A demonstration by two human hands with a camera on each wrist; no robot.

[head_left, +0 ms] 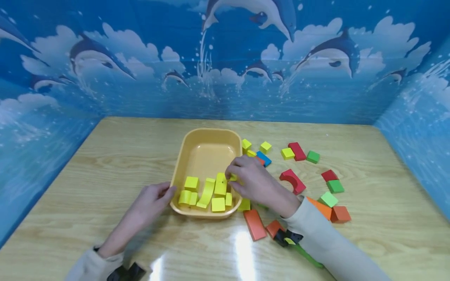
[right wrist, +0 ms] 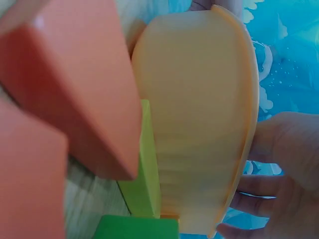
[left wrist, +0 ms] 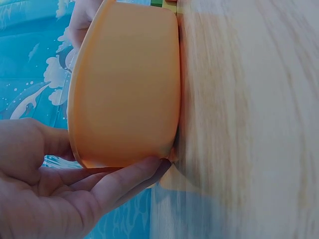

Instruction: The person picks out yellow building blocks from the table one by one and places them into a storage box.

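A tan plastic tray (head_left: 200,152) stands on the table with several yellow blocks (head_left: 207,193) gathered in its near half, among them cubes and a curved piece. My left hand (head_left: 152,201) grips its left rim near the front corner. In the left wrist view the thumb of that hand (left wrist: 65,184) is at the rim and the fingers lie along the outer wall. Over the right rim, my right hand (head_left: 254,183) pinches a small yellow block (head_left: 233,177), mostly covered by the fingers. The right wrist view shows those fingers reaching over the rim, the block hidden by the tray wall.
Right of the tray lie loose blocks: yellow cubes (head_left: 265,147), a blue block (head_left: 264,159), a red arch (head_left: 293,182), green blocks (head_left: 335,186) and orange ones (head_left: 254,225). A yellow-green block (right wrist: 144,174) stands close against the tray's right wall. Dolphin-print sheeting (head_left: 225,93) surrounds the table.
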